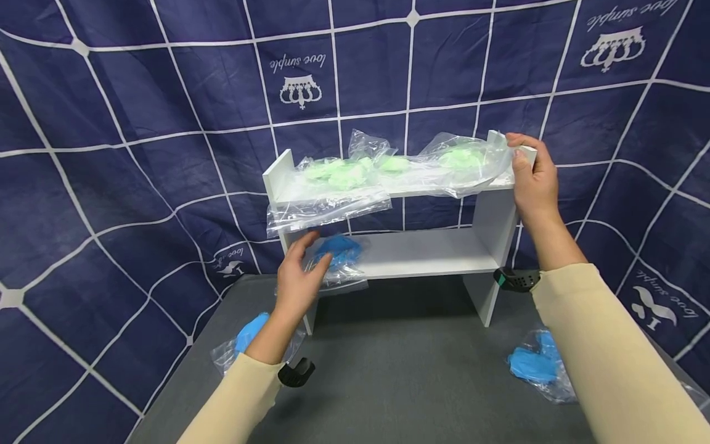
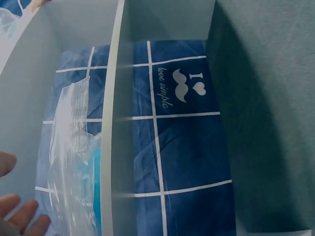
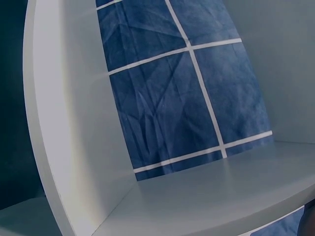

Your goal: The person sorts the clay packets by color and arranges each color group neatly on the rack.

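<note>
A small white two-tier shelf (image 1: 432,253) stands on the dark tabletop. My right hand (image 1: 535,179) grips the top of its right side panel, thumb in front and fingers over the edge. On the lower board, at the left end, lies a clear plastic bag with something crumpled and blue (image 1: 339,250) inside. My left hand (image 1: 299,274) is beside that bag, its thumb and fingers spread apart with nothing between them. In the left wrist view its fingers (image 2: 22,216) are left of the clear bag (image 2: 71,162). The right wrist view shows mostly bare shelf boards (image 3: 197,196).
Clear bags with pale green contents (image 1: 346,172) lie along the top board, one zip edge (image 1: 333,213) hanging over the front. Bags with blue contents lie on the tabletop, one at left (image 1: 249,333) and one at right (image 1: 535,365). A blue gridded cloth (image 1: 371,74) hangs behind.
</note>
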`<control>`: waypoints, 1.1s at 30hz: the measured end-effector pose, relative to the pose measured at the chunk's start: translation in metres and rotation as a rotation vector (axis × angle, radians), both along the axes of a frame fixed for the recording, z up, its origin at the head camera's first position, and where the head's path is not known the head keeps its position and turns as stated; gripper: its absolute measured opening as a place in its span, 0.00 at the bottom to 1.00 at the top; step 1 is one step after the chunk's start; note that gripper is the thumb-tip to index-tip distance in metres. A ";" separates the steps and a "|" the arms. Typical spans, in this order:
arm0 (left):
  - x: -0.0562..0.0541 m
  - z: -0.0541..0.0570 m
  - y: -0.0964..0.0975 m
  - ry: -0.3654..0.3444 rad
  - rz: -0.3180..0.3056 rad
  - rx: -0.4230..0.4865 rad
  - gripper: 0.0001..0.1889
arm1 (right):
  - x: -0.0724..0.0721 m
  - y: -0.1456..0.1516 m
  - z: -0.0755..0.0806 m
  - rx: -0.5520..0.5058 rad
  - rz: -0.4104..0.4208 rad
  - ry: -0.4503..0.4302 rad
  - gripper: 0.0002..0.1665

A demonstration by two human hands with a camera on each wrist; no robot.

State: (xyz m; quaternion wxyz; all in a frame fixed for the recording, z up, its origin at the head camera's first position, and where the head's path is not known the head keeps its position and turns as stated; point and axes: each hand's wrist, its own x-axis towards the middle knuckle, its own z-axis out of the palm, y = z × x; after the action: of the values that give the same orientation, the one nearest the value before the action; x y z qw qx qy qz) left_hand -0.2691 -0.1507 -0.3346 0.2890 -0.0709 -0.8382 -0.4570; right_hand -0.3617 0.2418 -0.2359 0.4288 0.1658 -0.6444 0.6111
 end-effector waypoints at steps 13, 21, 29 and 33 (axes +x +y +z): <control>0.029 -0.040 -0.029 0.463 -0.140 0.227 0.17 | -0.005 0.004 -0.001 -0.008 0.008 -0.022 0.15; 0.035 -0.063 -0.062 0.417 -0.055 0.188 0.19 | -0.007 0.005 -0.002 -0.011 0.006 -0.035 0.16; 0.042 -0.080 -0.084 0.258 0.069 0.150 0.19 | -0.009 0.005 -0.003 -0.016 0.019 -0.011 0.16; 0.036 -0.100 -0.106 0.075 0.098 0.152 0.21 | -0.008 0.004 -0.003 -0.028 0.025 -0.013 0.16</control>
State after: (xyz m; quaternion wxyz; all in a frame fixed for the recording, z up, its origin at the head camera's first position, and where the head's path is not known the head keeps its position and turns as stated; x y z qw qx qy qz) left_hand -0.2328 -0.2564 -0.4350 0.3470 -0.0247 -0.7922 -0.5013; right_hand -0.3701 0.2460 -0.2386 0.4192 0.1638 -0.6366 0.6263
